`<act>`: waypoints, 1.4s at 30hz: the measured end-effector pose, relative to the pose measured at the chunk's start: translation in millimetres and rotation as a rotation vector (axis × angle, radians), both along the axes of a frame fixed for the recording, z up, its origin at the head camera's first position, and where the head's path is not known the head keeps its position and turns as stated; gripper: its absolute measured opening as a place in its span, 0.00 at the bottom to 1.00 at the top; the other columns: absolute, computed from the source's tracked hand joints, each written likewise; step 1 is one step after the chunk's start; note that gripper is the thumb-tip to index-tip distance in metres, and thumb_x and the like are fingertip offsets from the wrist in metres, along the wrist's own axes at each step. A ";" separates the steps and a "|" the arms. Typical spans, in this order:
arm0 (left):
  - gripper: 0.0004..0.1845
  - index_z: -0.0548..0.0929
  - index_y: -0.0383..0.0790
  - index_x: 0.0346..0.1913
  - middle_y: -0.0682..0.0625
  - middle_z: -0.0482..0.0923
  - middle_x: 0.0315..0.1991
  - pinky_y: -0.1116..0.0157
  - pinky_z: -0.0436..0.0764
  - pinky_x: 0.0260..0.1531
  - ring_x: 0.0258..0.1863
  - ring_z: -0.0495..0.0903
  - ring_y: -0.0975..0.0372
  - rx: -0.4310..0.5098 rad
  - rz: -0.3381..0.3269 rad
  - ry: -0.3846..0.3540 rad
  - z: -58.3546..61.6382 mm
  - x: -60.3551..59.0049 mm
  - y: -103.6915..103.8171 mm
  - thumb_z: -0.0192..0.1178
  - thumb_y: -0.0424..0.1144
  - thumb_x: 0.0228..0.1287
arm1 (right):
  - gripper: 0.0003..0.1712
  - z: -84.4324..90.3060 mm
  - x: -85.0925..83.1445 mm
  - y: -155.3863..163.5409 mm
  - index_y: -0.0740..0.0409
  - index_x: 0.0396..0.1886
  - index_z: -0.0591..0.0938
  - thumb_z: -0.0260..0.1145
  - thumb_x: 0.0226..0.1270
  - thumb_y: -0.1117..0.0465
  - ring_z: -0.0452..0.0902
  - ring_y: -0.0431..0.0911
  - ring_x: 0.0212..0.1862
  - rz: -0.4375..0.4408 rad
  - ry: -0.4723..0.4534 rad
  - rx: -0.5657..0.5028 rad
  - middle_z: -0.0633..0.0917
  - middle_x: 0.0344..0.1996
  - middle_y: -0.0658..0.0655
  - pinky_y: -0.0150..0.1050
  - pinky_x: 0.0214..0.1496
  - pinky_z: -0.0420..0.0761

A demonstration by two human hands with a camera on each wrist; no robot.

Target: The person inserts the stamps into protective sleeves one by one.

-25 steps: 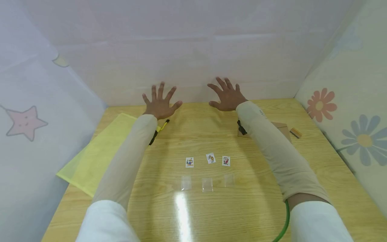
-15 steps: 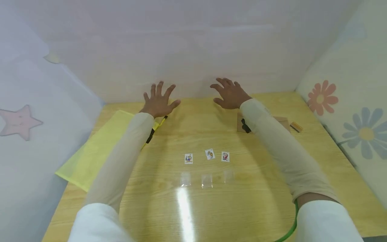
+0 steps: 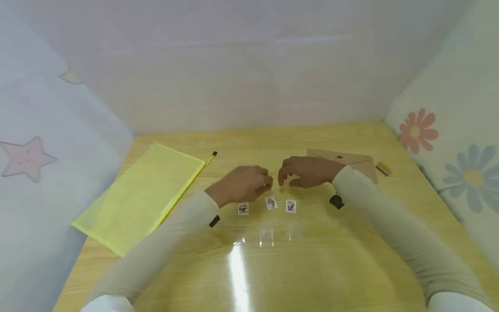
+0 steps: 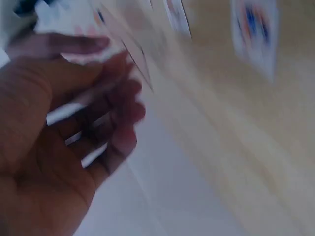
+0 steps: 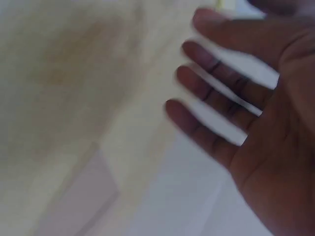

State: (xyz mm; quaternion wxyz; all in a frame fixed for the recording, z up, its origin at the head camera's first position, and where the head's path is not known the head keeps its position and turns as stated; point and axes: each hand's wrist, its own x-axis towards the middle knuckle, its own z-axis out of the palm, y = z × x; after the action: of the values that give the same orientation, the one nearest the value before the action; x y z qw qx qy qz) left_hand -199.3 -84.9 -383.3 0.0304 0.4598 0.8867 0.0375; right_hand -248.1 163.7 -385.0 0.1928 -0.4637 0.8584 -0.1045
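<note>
My left hand (image 3: pixel 243 184), fingers loosely bent and holding nothing, hovers just behind a small stamp-like picture (image 3: pixel 243 209) with a white border. Facing it, my right hand (image 3: pixel 312 171) also has relaxed, bent fingers and nothing in them. The left wrist view shows the left hand (image 4: pixel 64 142) with its palm bare, and a blurred stamp-like picture (image 4: pixel 256 29) lies beyond. Spread fingers mark the right hand (image 5: pixel 285 128) in the right wrist view. A middle picture (image 3: pixel 270 202) and a right picture (image 3: pixel 291 206) complete the row, with three clear plastic sleeves (image 3: pixel 267 238) nearer me.
A yellow mesh zip pouch (image 3: pixel 144 199) lies at the left of the wooden table (image 3: pixel 296 277). At the back right is a brown envelope (image 3: pixel 360 162), partly behind the right hand, with a small striped card (image 3: pixel 383 168) beside it. Printed sheets wall three sides.
Both hands have come down from the back wall towards me and closer together, their spread fingers now loosely bent. The pouch's right edge and more of the envelope have come into view.
</note>
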 end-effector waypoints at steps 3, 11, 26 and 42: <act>0.10 0.85 0.52 0.52 0.56 0.80 0.45 0.68 0.81 0.40 0.39 0.79 0.67 -0.010 -0.201 0.016 -19.5 34.0 14.9 0.64 0.46 0.72 | 0.18 -20.8 9.8 3.4 0.32 0.56 0.81 0.68 0.72 0.57 0.71 0.44 0.57 0.088 -0.042 -0.063 0.76 0.54 0.44 0.43 0.57 0.76; 0.15 0.83 0.55 0.55 0.56 0.72 0.46 0.72 0.76 0.36 0.40 0.74 0.66 -0.076 -0.347 0.191 -60.8 75.8 43.5 0.62 0.53 0.70 | 0.14 -54.4 17.3 15.6 0.25 0.51 0.82 0.71 0.67 0.47 0.68 0.42 0.55 0.128 0.039 -0.123 0.72 0.57 0.44 0.44 0.54 0.74; 0.06 0.79 0.43 0.46 0.54 0.68 0.42 0.71 0.73 0.39 0.38 0.67 0.62 -0.075 -0.318 0.258 -57.2 114.8 56.7 0.61 0.34 0.68 | 0.03 -50.0 22.0 24.0 0.46 0.41 0.79 0.66 0.74 0.55 0.72 0.39 0.44 0.004 -0.156 -0.224 0.78 0.41 0.42 0.38 0.49 0.75; 0.14 0.69 0.32 0.61 0.32 0.80 0.40 0.59 0.83 0.30 0.31 0.82 0.50 1.349 0.227 -1.018 -24.0 85.6 21.2 0.49 0.34 0.81 | 0.08 4.2 63.8 10.9 0.50 0.51 0.76 0.63 0.76 0.59 0.79 0.48 0.29 -0.412 -0.131 -0.730 0.83 0.31 0.54 0.40 0.28 0.77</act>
State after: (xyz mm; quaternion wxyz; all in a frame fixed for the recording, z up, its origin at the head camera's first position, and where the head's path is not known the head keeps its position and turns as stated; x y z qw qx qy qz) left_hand -113.7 -63.6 -407.4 0.1411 0.2151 0.5935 0.7627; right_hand -184.3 174.5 -380.8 0.0450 -0.3128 0.8257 -0.4673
